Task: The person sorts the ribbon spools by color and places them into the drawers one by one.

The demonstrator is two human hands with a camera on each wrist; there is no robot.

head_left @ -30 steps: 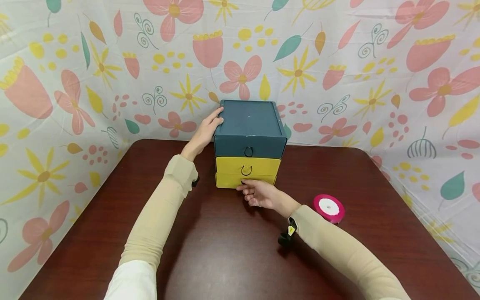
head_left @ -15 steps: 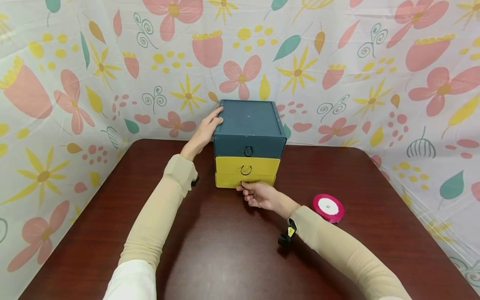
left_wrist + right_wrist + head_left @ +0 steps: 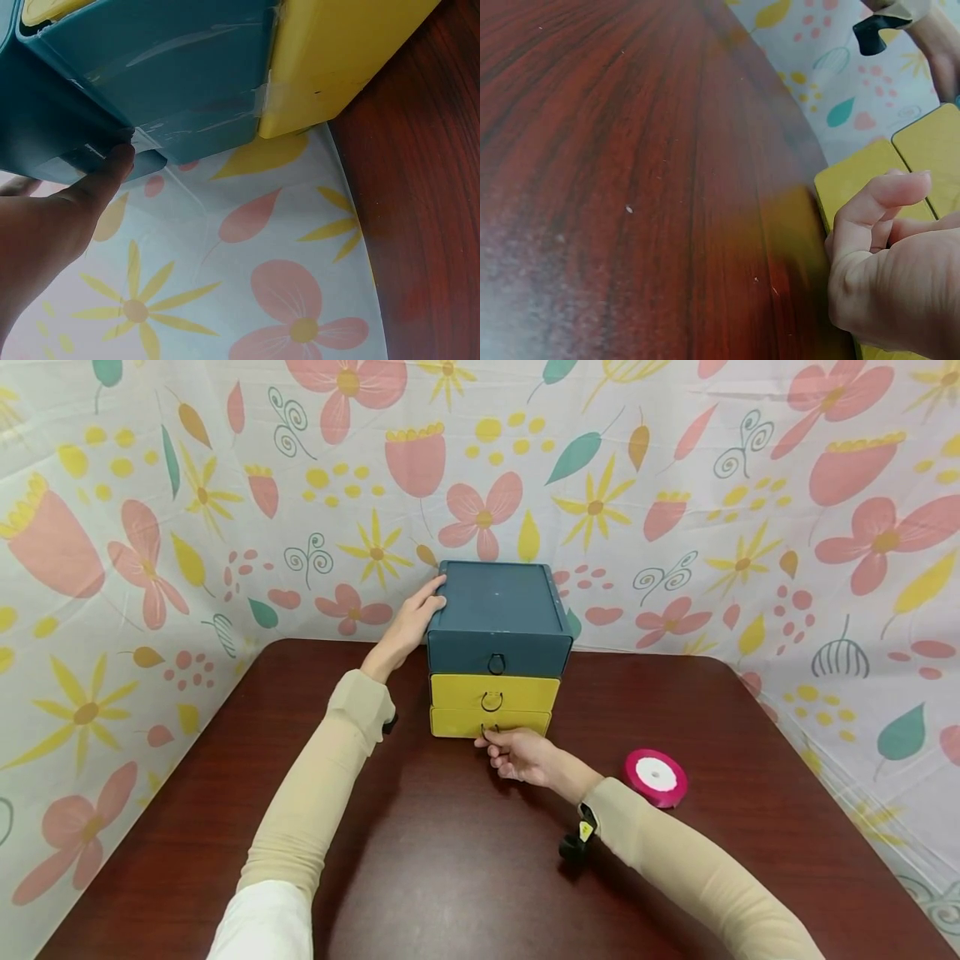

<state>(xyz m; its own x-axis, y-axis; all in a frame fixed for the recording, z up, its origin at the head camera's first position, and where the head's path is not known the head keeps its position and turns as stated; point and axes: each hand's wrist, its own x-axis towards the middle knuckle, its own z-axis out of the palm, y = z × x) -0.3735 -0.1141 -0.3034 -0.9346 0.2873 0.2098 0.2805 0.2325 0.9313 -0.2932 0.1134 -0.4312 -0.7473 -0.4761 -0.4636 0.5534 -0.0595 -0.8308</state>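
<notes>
A stacked drawer box [image 3: 497, 597] with a dark blue body stands at the back of the table. Its upper drawer front is blue, and the two below are yellow. My left hand [image 3: 405, 625] rests on the box's upper left edge, a finger touching the blue side in the left wrist view. At the bottom yellow drawer [image 3: 453, 722], my right hand [image 3: 528, 756] pinches the dark pull loop [image 3: 483, 732] between thumb and finger. That drawer looks closed. In the right wrist view, curled fingers [image 3: 870, 214] hide the loop.
A spool of magenta ribbon [image 3: 678, 777] with a white centre lies right of the box, near my right forearm. The dark red wooden table [image 3: 427, 860] meets a floral cloth [image 3: 330, 485] behind the box. A black wrist camera [image 3: 573, 846] hangs under my right sleeve.
My right fingers have taken hold of the bottom loop and drawn it slightly downward, so more of it shows. The left hand and the box have stayed in place.
</notes>
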